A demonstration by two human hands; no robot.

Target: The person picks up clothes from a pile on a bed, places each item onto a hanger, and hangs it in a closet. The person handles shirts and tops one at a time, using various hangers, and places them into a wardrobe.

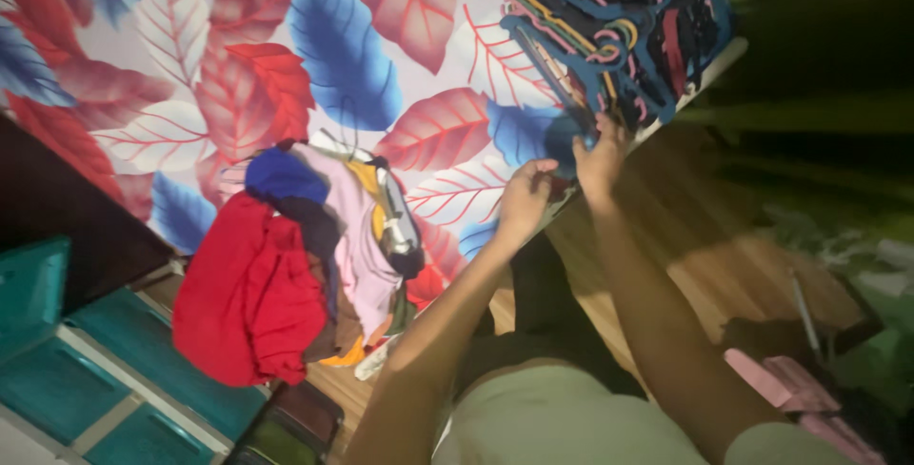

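Both hands, left hand (524, 200) and right hand (602, 156), are closed on a blue hanger (564, 137) beside the hanger pile (614, 22); clothes heap (295, 265) lies well apart.

Glossy plastic hangers (609, 27); soft matt cloth clothes pile (305, 265); smooth printed bedsheet (400, 56); wood-grain floor (705, 246) noted lower right.

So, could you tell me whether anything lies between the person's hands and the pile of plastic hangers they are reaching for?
Nothing visible does. The right hand is already at the lower edge of the pile of plastic hangers, touching a blue hanger, and the left hand is just beside it. The heap of clothes lies well off to the side on the leaf-patterned sheet.
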